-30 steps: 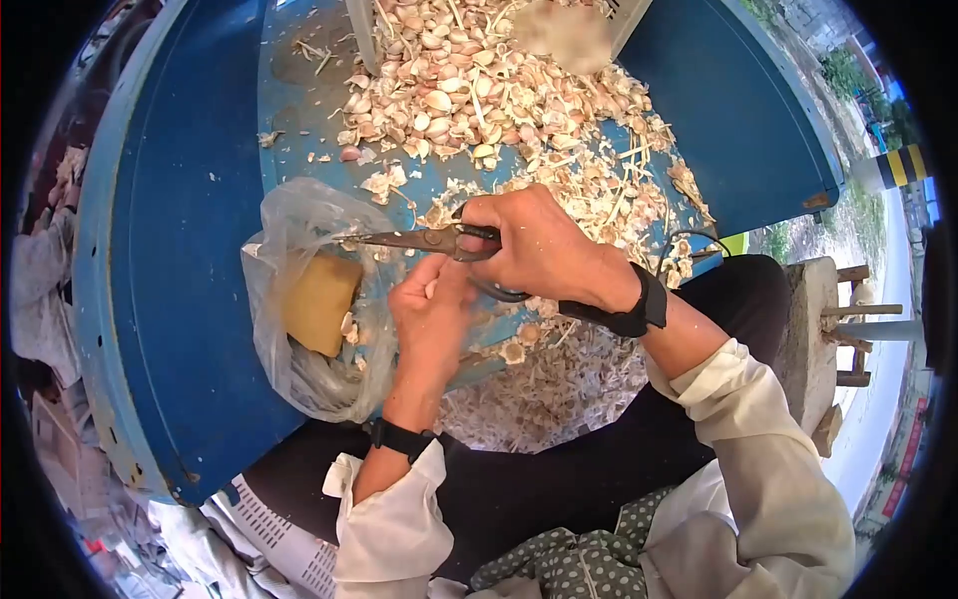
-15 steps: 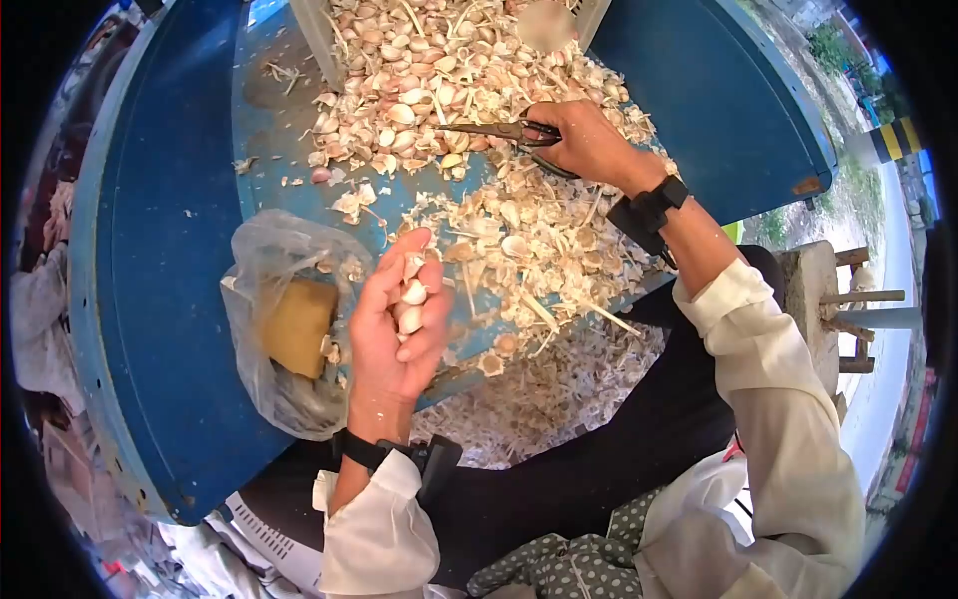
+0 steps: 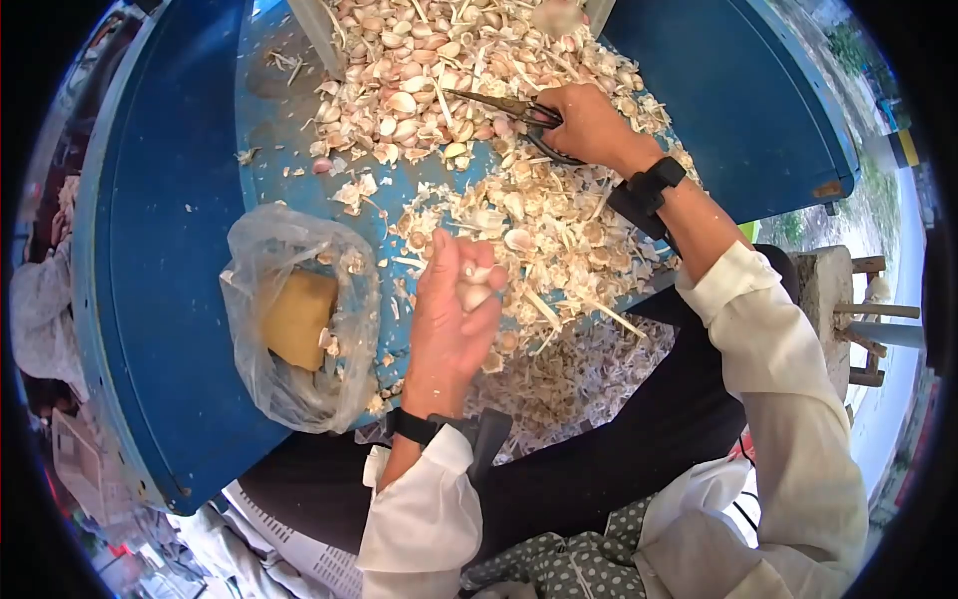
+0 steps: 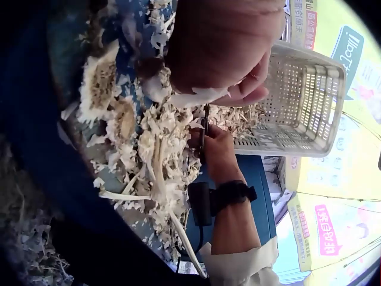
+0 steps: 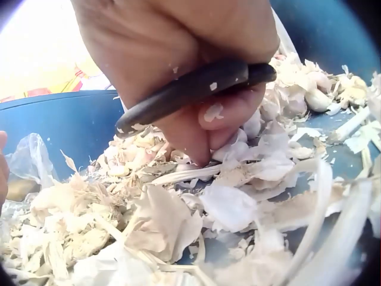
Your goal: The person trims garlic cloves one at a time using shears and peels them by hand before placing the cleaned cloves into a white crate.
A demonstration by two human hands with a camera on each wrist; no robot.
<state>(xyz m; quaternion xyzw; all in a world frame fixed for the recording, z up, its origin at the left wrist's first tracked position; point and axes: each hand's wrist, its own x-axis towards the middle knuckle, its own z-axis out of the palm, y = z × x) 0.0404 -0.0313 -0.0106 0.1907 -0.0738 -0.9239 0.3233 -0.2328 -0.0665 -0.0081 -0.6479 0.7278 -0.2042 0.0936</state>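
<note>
Garlic cloves (image 3: 471, 285), smooth: left hand (image 3: 451, 309) cups | metal scissors (image 3: 509, 108): right hand (image 3: 589, 125) grips

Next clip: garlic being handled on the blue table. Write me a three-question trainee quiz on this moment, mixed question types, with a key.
1. Multiple choice: what does the right hand grip?
A. a knife
B. scissors
C. a brush

2. True or false: the left hand is empty.

3. Fill in: the clear plastic bag lies on the blue table, on the ______ hand's side of the husk pile.

Key
1. B. The fingers are through the black handles of the scissors, whose blades point into the heap of garlic cloves.
2. False. It holds peeled garlic cloves in curled fingers, above the loose husks.
3. left
</note>
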